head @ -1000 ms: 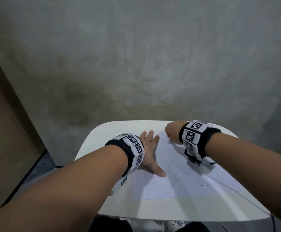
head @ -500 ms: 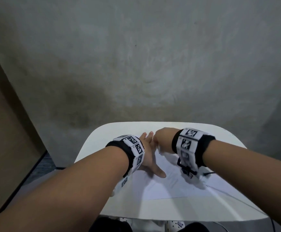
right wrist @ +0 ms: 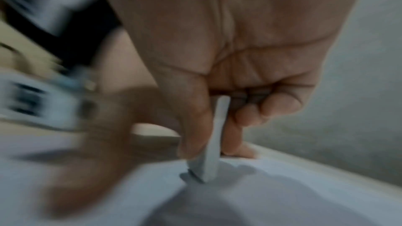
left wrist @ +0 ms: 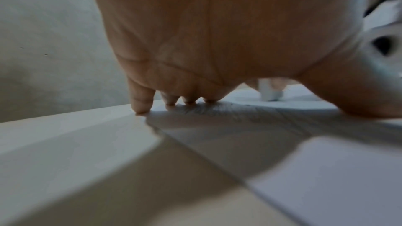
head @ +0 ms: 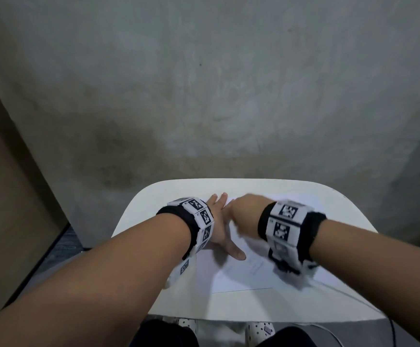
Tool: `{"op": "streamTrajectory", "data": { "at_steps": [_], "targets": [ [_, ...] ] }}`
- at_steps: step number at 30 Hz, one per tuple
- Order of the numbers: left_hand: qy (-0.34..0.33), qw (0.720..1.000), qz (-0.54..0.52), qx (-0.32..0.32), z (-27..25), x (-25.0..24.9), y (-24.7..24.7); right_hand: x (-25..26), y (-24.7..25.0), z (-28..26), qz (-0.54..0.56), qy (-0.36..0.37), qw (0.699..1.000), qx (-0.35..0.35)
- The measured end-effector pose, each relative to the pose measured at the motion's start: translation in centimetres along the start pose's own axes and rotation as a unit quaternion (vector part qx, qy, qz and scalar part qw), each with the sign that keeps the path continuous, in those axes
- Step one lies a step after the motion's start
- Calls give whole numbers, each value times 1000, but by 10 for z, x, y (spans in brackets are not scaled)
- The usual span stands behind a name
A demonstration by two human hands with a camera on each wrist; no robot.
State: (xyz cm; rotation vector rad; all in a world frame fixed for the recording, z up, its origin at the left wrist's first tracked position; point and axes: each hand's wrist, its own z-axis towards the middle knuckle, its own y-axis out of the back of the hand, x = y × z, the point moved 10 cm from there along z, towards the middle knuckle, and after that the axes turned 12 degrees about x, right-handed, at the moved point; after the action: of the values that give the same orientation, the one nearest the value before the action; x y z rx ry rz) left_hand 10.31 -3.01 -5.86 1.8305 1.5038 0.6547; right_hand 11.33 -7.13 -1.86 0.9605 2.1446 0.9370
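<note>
A white sheet of paper [head: 241, 276] lies on a small white table [head: 151, 204]. My left hand [head: 220, 231] rests flat on the sheet's left part, fingers spread and straight, with the fingertips [left wrist: 141, 104] pressing down near the paper [left wrist: 250, 126] edge. My right hand [head: 244, 215] is blurred, right beside the left fingers. In the right wrist view the right hand [right wrist: 195, 123] pinches a white eraser [right wrist: 214, 143] between thumb and forefinger. The eraser's lower end touches the paper [right wrist: 282, 186]. The left wrist view shows the eraser [left wrist: 269, 90] small behind the palm.
A grey concrete wall [head: 229, 96] stands right behind the table. A brown panel [head: 3, 196] runs along the left. A thin cable [head: 349, 294] crosses the table's right side. My knees and spotted shoes [head: 259, 329] show below the front edge.
My right hand has slid left across the far part of the paper until it is next to the left fingers. The left hand has stayed flat in place.
</note>
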Motion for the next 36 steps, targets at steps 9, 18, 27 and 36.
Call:
{"op": "streamTrajectory", "data": {
  "at_steps": [9, 18, 27, 36],
  "targets": [
    [0, 1000, 4, -12, 2, 0, 0, 10, -2, -17, -15, 15, 1000, -20],
    [11, 1000, 14, -17, 3, -1, 1, -4, -12, -14, -33, -11, 999, 11],
    [18, 999, 25, -15, 3, -2, 0, -22, -13, -10, -2, -28, 1000, -1],
    [17, 999, 17, -32, 6, 1, -1, -38, -9, -15, -2, -53, 999, -10]
  ]
}}
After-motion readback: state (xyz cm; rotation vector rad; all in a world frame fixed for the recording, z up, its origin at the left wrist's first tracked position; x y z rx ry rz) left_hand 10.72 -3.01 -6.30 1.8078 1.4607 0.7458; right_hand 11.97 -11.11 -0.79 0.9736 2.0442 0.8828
